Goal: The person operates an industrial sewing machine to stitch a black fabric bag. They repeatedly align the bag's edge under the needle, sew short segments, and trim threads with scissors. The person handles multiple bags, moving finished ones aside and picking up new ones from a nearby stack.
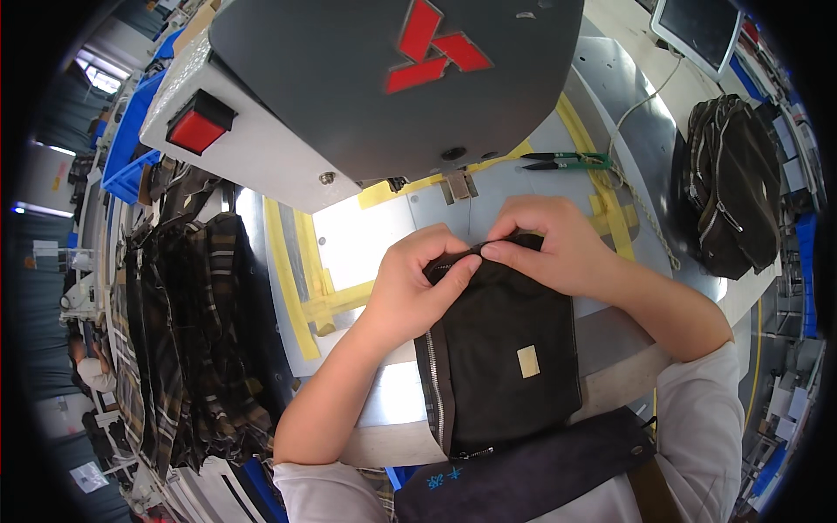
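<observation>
A black fabric bag panel [488, 349] with a metal zipper down its left side and a small pale label lies before me, its lower end by my apron. My left hand [420, 281] pinches its top edge between thumb and fingers. Close beside it, my right hand [547, 246] grips the same edge, the fingertips of both hands nearly meeting. Just beyond my hands is the work plate under the dark head of a sewing machine [488, 96], with a thread running down toward the fabric. Green-handled snips [567, 162] lie on the plate behind my right hand.
Dark and plaid fabric pieces [196, 340] hang in a pile at the left. Finished-looking black zippered bags [732, 183] are stacked at the right. Yellow tape [292, 279] borders the plate. Blue bins [131, 174] stand far left, a screen [697, 35] at upper right.
</observation>
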